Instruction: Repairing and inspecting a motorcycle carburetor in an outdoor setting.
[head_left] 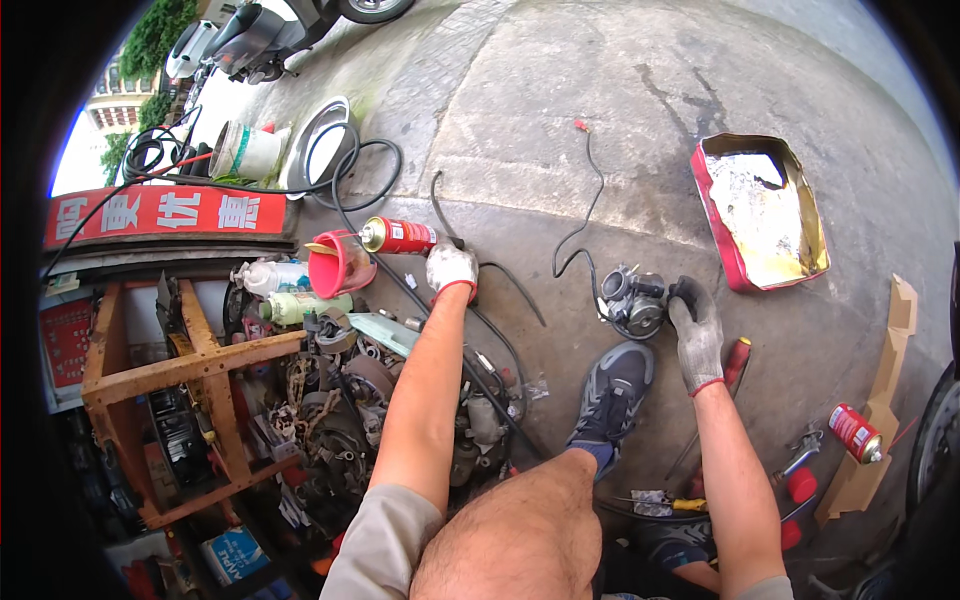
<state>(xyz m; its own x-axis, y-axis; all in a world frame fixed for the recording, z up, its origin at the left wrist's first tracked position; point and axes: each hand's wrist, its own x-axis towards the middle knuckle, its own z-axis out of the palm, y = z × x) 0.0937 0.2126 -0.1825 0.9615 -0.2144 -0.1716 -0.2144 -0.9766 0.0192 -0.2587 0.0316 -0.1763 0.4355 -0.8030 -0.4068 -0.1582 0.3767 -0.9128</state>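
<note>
Head: carburetor [634, 300] between hands [699, 338] (nearer right).

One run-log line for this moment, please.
left hand: holds red can | right hand: beside metal part | ahead: red tray

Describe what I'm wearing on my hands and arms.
Your left hand wears a whitish glove, your right hand a greyer, partly dark one; both gloves have red cuffs. Short light-grey sleeves leave the forearms bare.

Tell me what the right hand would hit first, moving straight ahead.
The right hand seems free to pass over the concrete floor, between the metal part and red tin, though depth is unclear.
</note>
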